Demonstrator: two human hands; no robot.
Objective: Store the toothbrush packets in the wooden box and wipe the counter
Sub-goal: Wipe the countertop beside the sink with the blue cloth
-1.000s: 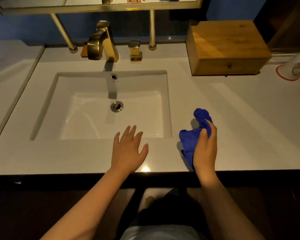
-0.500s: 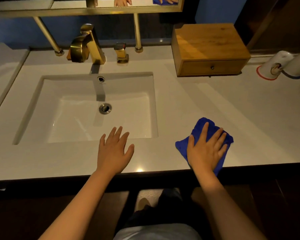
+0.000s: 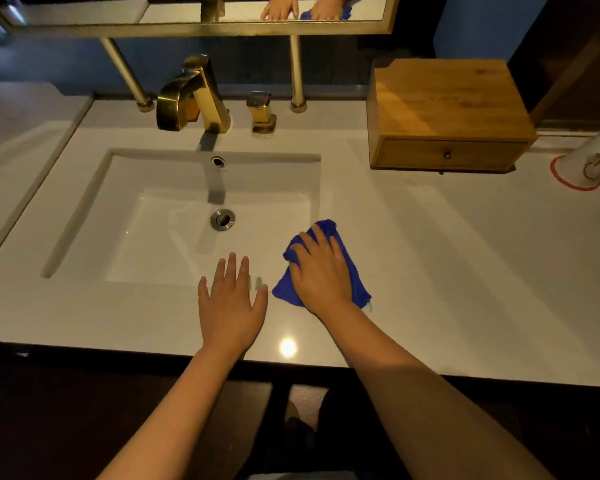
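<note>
The right hand [image 3: 321,271] lies flat on a blue cloth [image 3: 355,278], fingers spread and nearly straight, pressing it down onto the white counter [image 3: 465,271] at the near right corner of the sink [image 3: 174,216]; the cloth's far edge reaches the sink's rim, and its folded corners stick out on both sides of the hand. Just beside it, to the left, the left hand [image 3: 231,306] is open with its fingers straight and together, palm down over the counter strip in front of the sink, fingertips reaching the basin's near edge; whether the palm actually touches the surface cannot be told. The two hands are close but apart. In the basin a round metal drain [image 3: 222,219] sits near the middle, with a brass-coloured faucet [image 3: 191,95] and a separate square handle [image 3: 261,110] behind it on the counter. Further right, against the back wall, stands the wooden box [image 3: 444,109], its front drawer with a small knob pushed closed; no toothbrush packets show anywhere. At the far right edge a white cup [image 3: 589,164] with a red rim lies tipped on the counter. The mirror [image 3: 194,12] above reflects both hands and the cloth.
</note>
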